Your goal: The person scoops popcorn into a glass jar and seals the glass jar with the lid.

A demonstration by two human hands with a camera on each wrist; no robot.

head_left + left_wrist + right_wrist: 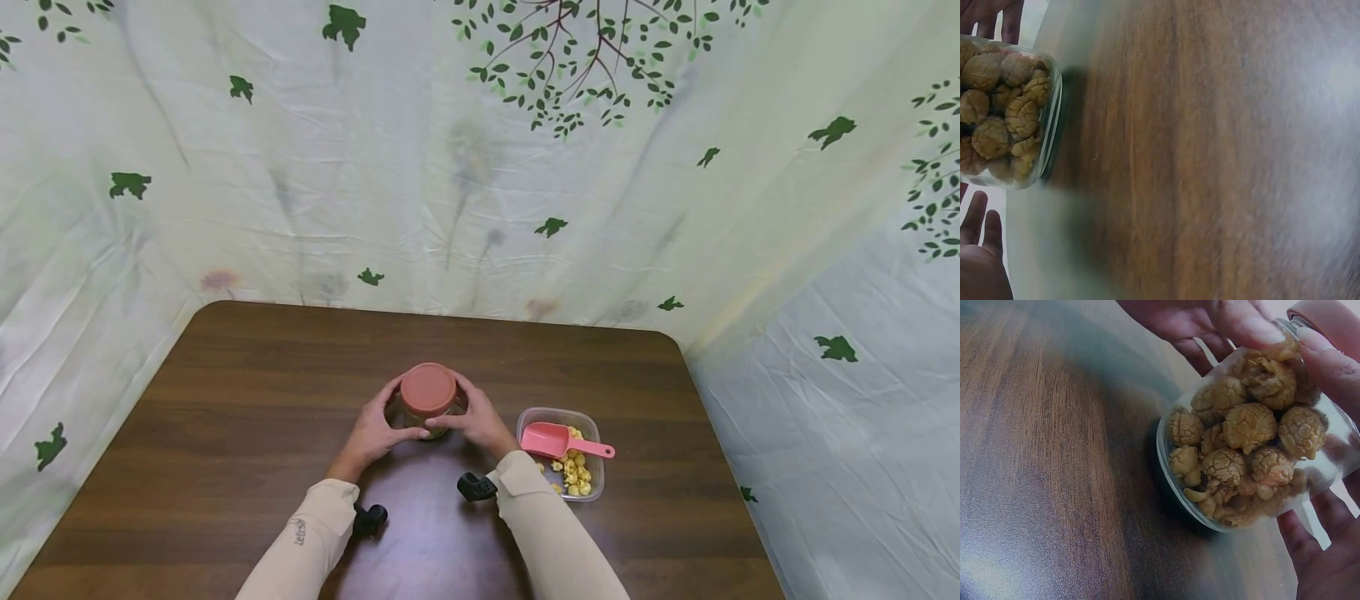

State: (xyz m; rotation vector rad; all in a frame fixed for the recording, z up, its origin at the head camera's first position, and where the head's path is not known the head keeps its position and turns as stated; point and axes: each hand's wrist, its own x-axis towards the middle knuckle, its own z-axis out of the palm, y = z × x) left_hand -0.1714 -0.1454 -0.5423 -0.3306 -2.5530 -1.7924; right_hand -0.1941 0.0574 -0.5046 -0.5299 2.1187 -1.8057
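A clear jar [417, 422] with a reddish-pink lid [428, 388] stands upright around the middle of the wooden table. Through its wall, round caramel-coloured popcorn [1249, 427] shows packed inside. My left hand [375, 427] holds the jar from the left and my right hand [480, 414] from the right. Both thumbs meet in front, just below the lid, while the other fingers reach around the sides. In the left wrist view the jar [1001, 112] is cut off by the frame edge, and only parts of the hands show.
Right of the jar, beside my right forearm, sits a clear plastic container [597, 486] with some popcorn [576, 472] in it. A pink scoop [546, 439] lies across it, its handle over the right rim. Printed fabric [420, 183] hangs behind the brown table [247, 400].
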